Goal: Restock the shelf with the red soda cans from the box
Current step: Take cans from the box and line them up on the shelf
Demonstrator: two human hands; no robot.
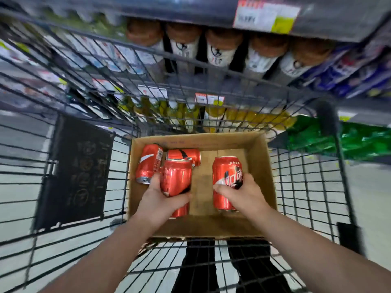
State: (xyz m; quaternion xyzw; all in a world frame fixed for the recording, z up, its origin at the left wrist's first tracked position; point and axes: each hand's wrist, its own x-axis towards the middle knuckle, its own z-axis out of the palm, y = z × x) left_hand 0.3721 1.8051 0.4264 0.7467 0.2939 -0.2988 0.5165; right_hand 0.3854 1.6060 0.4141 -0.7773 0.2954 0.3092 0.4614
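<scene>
An open cardboard box [262, 166] sits inside a wire shopping cart, below me. My left hand [160, 203] grips a red soda can [176, 178] at the box's left side. My right hand [243, 193] grips another red soda can [225, 172] at the right side. Two more red cans lie on their sides in the box's far left corner, one lengthwise [148, 163] and one crosswise [184, 154]. The shelf ahead is blurred.
The black wire cart [306, 187] surrounds the box, with a dark folded panel [78, 170] at its left. Beyond it stand shelves [211, 9] with brown-capped bottles [222, 45], yellow bottles [213, 112], blue packs [349, 70] and green packs [349, 140]. Price tags hang on the shelf edges.
</scene>
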